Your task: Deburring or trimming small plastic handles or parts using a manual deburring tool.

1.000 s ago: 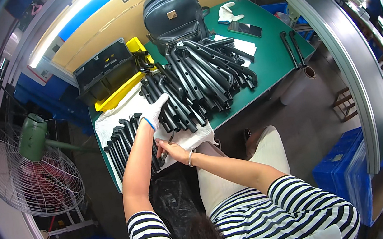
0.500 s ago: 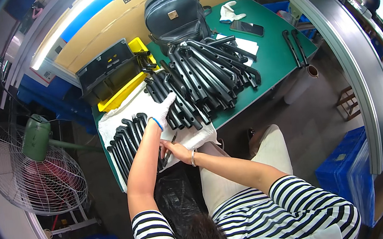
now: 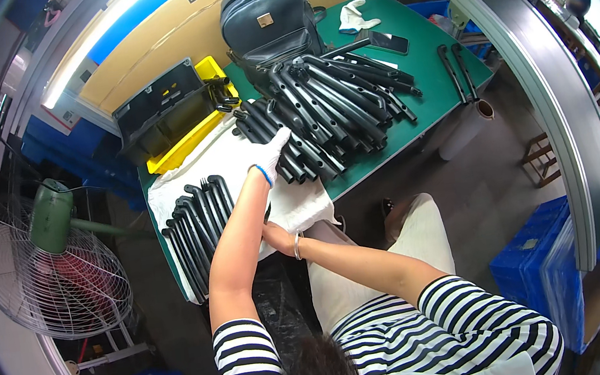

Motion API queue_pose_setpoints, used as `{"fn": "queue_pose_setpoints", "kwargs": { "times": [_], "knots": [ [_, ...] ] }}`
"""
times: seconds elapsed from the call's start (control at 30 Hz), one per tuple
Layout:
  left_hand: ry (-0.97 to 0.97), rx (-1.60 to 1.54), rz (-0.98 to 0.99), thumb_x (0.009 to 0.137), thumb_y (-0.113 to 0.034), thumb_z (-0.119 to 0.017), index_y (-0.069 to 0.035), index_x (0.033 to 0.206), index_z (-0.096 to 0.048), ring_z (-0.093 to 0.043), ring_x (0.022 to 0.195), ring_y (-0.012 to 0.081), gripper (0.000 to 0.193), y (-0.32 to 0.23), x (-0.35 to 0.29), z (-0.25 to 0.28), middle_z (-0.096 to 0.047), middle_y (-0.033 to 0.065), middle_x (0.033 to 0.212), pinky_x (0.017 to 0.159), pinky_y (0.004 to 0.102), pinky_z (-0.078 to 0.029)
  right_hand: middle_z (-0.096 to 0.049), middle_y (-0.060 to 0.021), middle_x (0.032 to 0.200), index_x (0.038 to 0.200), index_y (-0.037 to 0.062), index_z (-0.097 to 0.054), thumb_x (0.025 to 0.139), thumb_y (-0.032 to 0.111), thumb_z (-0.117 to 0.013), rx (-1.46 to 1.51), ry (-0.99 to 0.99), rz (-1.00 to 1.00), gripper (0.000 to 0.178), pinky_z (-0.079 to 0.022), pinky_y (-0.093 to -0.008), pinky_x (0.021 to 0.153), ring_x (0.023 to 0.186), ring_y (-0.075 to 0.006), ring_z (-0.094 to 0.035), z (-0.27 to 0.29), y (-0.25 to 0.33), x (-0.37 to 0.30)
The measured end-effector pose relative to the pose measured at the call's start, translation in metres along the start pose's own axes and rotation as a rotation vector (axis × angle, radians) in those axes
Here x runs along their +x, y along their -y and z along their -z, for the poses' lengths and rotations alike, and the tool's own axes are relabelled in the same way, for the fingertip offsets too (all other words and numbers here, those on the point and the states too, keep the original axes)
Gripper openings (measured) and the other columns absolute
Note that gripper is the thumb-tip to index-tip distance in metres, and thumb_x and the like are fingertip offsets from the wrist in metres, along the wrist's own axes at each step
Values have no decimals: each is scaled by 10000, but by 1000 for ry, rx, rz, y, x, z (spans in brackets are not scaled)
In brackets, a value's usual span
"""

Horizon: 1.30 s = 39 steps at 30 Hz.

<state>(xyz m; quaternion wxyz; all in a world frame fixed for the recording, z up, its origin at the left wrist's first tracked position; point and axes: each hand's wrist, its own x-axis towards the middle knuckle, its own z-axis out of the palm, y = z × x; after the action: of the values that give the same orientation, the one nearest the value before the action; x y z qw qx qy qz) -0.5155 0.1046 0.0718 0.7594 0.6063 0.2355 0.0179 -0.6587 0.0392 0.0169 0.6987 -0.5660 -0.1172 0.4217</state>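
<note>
My left hand (image 3: 273, 155), in a white glove with a blue cuff, lies against the near left side of a heap of black bent tubes (image 3: 313, 111). Its visible fingers are stretched along the tubes and do not close round one. Bare and wearing a silver bangle, my right hand (image 3: 278, 238) is close to the table's near edge, its fingers curled and partly behind my left forearm. The dark tip of a slim tool (image 3: 268, 211) shows just above it. A row of similar black tubes (image 3: 196, 226) lies on white cloth (image 3: 234, 135) left of my forearm.
Behind the tubes stand a black bin (image 3: 162, 103), a yellow tray (image 3: 186, 147) and a black backpack (image 3: 269, 26). A glove (image 3: 356, 17), a phone (image 3: 388, 41) and two separate tubes (image 3: 458, 74) lie on the green table (image 3: 426, 89). A caged fan (image 3: 47, 263) stands left.
My left hand has moved right and slightly away, and the tube heap has shifted right with it. More cloth shows between heap and row. My right hand's slim tool is now mostly hidden.
</note>
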Motion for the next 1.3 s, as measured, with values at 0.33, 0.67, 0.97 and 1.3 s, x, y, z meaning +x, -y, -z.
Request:
{"fn": "queue_pose_setpoints", "kwargs": {
  "times": [0.33,0.67,0.97,1.3],
  "knots": [
    [-211,664,-176,833,-633,-557,85,1313,-475,-484,1255,341,867,7,11,23,-512,250,1337,1038,355,-374,-638,-128,1090,1119,-87,-596,969,331,-449,110,7,54,468,-417,-290,902,972,-175,-567,-21,3,-4],
    [-296,714,-26,900,-539,-492,25,1352,-473,-507,1201,298,723,25,8,42,-533,192,1330,1043,365,-353,-609,-34,887,947,20,-608,1037,333,-323,514,155,-13,432,-436,-291,841,843,-144,-556,13,-6,-22],
    [-358,364,-33,902,-427,-511,58,1234,-543,-581,1104,353,588,57,24,81,-585,256,1224,949,407,-452,-472,-137,1387,785,14,-609,1029,341,-324,428,131,-21,498,-433,-312,941,1073,-182,-567,61,34,-55],
    [-348,-439,-114,956,-277,-484,-41,777,-445,-505,450,187,299,30,-43,51,-482,55,567,426,338,-488,-324,12,528,701,104,-370,1011,403,-395,549,37,-98,431,-524,-373,628,472,-167,-447,105,59,-120]
  ]
}}
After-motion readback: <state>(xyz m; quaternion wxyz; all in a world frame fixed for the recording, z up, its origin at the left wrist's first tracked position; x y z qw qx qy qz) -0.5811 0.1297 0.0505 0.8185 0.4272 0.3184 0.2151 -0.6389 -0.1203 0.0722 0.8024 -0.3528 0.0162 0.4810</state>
